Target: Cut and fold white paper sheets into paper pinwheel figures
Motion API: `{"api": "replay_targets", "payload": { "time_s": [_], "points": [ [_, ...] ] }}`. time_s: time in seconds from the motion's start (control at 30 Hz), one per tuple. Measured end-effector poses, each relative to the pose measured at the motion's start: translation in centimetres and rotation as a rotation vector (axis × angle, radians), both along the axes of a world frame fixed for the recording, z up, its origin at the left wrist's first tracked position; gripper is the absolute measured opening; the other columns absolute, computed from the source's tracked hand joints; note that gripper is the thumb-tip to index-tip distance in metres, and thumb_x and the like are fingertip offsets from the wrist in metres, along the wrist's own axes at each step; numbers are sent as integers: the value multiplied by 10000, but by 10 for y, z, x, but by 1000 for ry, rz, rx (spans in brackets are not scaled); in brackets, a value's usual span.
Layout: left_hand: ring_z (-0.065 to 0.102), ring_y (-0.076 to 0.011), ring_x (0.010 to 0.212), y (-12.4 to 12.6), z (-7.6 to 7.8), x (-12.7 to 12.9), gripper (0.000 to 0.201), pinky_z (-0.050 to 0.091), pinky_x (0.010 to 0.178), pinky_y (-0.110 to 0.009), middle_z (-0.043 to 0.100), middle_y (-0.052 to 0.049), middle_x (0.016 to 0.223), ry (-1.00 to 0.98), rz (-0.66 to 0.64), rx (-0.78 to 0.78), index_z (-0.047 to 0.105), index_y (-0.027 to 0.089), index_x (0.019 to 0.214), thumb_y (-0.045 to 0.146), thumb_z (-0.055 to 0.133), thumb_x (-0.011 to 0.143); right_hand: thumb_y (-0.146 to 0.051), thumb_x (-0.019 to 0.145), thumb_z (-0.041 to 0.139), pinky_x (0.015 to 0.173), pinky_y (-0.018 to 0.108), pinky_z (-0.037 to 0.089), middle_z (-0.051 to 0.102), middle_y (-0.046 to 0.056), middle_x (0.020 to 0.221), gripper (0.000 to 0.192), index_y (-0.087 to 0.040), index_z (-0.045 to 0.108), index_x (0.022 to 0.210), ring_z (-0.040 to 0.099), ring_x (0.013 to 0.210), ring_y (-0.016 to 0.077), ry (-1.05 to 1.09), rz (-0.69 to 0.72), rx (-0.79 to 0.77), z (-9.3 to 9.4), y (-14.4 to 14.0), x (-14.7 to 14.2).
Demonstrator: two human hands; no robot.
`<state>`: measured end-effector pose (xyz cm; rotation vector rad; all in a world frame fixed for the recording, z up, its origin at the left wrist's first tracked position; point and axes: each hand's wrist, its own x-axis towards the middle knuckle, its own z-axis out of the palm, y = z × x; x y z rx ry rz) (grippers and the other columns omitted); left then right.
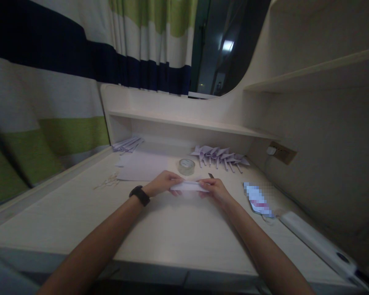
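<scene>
A small folded strip of white paper (189, 186) is stretched between my two hands, above the middle of the desk. My left hand (164, 182) pinches its left end, thumb on top; a black watch is on that wrist. At the other end my right hand (215, 189) grips the paper the same way. Just beyond the strip stands a roll of clear tape (186, 166). A small dark blade-like piece (211, 175) lies by my right fingers, partly hidden. White paper sheets (143, 164) rest behind my left hand.
Several folded paper pinwheels (221, 155) lie at the back right, rolled paper sticks (127, 144) at the back left. Thin loose sticks (108, 180) are scattered on the left. A phone (258, 200) and a long white bar-shaped device (316, 241) lie right, below a wall socket (283, 153).
</scene>
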<state>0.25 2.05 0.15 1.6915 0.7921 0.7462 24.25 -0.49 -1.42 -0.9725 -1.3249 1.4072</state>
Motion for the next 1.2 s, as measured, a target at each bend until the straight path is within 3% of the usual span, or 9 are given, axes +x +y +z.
{"api": "replay_targets", "payload": {
  "time_s": [0.2,0.5,0.8,0.97,1.2],
  "points": [
    [691,-225,695,-2,1,0,478,574,611,-329,701,-143,860,-77,32,-24,677,84,1043,445,693,730,-339,673,767,504,231,561,703,83,727,356,-115,714,944,633,514,123,21,-5,-20,0,0,1],
    [654,-196,746,-5,2,2,431,557,765,-404,702,-131,863,-187,17,-94,713,64,960,357,779,650,-334,606,812,618,282,573,704,78,773,330,-127,739,852,643,632,147,38,-14,-7,-2,-1,-1],
    [645,-174,749,-1,-7,3,437,554,752,-365,683,-119,910,-173,-6,-86,697,77,998,378,748,686,-332,554,834,648,309,562,703,73,770,344,-132,746,820,637,642,150,24,-29,4,-3,0,0],
    [648,-186,743,-4,-7,5,420,549,752,-362,682,-120,848,-139,-40,-93,713,54,901,414,737,686,-319,538,840,621,303,563,698,67,728,341,-121,745,800,636,603,149,20,-29,9,-3,1,0],
    [631,-185,752,-4,-7,7,395,540,784,-399,675,-102,798,-203,25,-119,718,46,805,378,796,606,-344,600,810,590,264,550,705,64,767,415,-145,716,952,642,580,134,-6,7,9,-12,5,-1]
  ]
}}
